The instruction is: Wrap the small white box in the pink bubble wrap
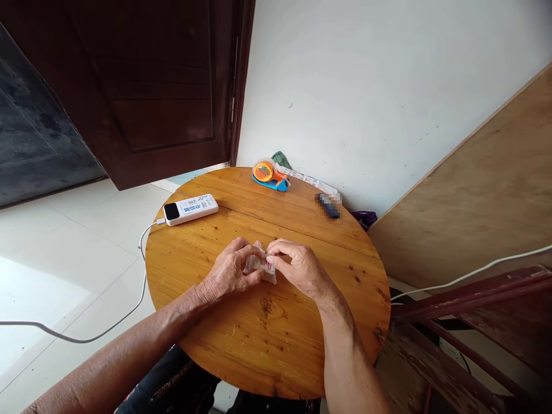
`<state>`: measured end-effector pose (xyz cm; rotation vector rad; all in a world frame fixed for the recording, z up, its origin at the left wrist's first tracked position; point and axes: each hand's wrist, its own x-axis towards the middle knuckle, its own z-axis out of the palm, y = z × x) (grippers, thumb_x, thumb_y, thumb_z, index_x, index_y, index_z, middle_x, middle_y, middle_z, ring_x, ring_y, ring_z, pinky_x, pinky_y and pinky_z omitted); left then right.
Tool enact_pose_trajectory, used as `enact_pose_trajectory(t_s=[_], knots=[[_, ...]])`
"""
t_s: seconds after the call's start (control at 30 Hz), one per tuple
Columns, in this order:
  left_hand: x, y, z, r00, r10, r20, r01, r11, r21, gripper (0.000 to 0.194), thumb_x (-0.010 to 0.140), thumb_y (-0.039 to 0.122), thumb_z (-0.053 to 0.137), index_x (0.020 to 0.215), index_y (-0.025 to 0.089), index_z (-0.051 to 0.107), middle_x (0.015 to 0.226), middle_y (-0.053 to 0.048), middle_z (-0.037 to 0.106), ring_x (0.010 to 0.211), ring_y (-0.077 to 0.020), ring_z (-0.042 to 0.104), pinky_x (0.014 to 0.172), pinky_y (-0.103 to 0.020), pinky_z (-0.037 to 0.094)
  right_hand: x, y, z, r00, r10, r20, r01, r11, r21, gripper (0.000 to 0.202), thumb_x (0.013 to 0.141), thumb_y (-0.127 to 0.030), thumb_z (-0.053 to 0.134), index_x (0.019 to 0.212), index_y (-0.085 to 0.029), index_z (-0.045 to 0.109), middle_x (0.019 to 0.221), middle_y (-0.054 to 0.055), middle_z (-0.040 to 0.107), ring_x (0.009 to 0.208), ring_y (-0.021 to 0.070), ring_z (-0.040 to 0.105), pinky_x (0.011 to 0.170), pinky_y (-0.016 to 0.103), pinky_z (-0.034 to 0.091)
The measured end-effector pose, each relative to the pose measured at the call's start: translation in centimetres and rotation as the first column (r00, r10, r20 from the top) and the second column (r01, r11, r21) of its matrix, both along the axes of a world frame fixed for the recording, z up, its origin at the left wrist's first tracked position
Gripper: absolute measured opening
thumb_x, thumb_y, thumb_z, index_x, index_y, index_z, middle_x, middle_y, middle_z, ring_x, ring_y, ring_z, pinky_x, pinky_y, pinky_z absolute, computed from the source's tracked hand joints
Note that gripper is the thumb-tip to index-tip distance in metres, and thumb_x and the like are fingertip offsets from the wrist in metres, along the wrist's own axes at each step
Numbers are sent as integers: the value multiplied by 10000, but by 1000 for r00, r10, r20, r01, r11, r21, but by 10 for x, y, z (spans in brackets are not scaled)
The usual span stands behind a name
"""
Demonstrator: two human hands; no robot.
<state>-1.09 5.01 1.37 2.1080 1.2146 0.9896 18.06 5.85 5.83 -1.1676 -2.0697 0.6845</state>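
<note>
A small translucent plastic packet [268, 275] with reddish print lies near the middle of the round wooden table [276, 345]. My left hand [235, 267] grips it from the left, the thumb along its near side and the fingers over its far side. From the right, my right hand [297, 264] pinches the packet's upper right part between thumb and fingertips. Fingers cover much of the packet, and its contents cannot be made out.
A white power bank [194, 209] with a plugged-in cable [142, 253] lies at the table's left edge. Toward the back stand an orange and blue tape dispenser [271, 175] and a blurred dark object [328, 206]. A white wall [345, 86] rises behind; a dark door [164, 86] stands left.
</note>
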Motion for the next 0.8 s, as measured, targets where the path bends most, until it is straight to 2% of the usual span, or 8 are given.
enact_pose_trajectory(t_s=[0.17,0.27,0.37,0.47,0.63,0.8], knots=[[-2,1,-1,999,-18,36,18,1000,-3,367,735,268,703,1086,212,613,989,-43,588,897,-201,580,809,-326,499,-1,-9,3,985,40,169,-63,989,135,195,836,-141,544,709,-233,659,893,16,695,814,168,637,782,308,476],[-3,0,0,997,-73,31,72,996,53,333,763,238,667,1092,211,626,1017,-58,583,947,-207,577,854,-336,494,1,-11,5,971,48,233,-97,975,201,196,807,-127,562,692,-238,676,944,26,718,942,214,653,877,379,473],[-3,0,1,996,-85,-9,85,994,68,236,782,239,650,1016,222,677,1005,-55,569,939,-198,574,853,-325,494,7,-8,5,991,42,130,-69,974,214,224,835,-155,548,674,-245,675,908,26,732,1049,245,645,958,430,465],[-3,-1,1,997,-67,-48,71,994,87,221,771,241,659,987,225,701,996,-55,568,926,-197,567,839,-319,495,14,-3,4,1000,-19,-16,21,984,177,201,865,-198,535,747,-239,692,930,40,734,1023,239,657,955,417,485],[-2,-2,-1,997,-63,-43,69,984,162,238,785,227,647,1010,243,723,984,-55,568,907,-191,564,805,-313,495,10,-1,0,1000,-7,28,4,993,122,171,856,-234,563,750,-233,696,985,49,691,971,214,635,906,369,482],[-2,-1,-4,998,-52,-45,60,980,188,218,806,243,645,1003,250,738,965,-58,578,875,-183,562,780,-310,494,-5,4,-17,992,-128,-1,127,989,79,119,824,-222,577,708,-230,601,900,38,666,912,211,605,871,379,464]])
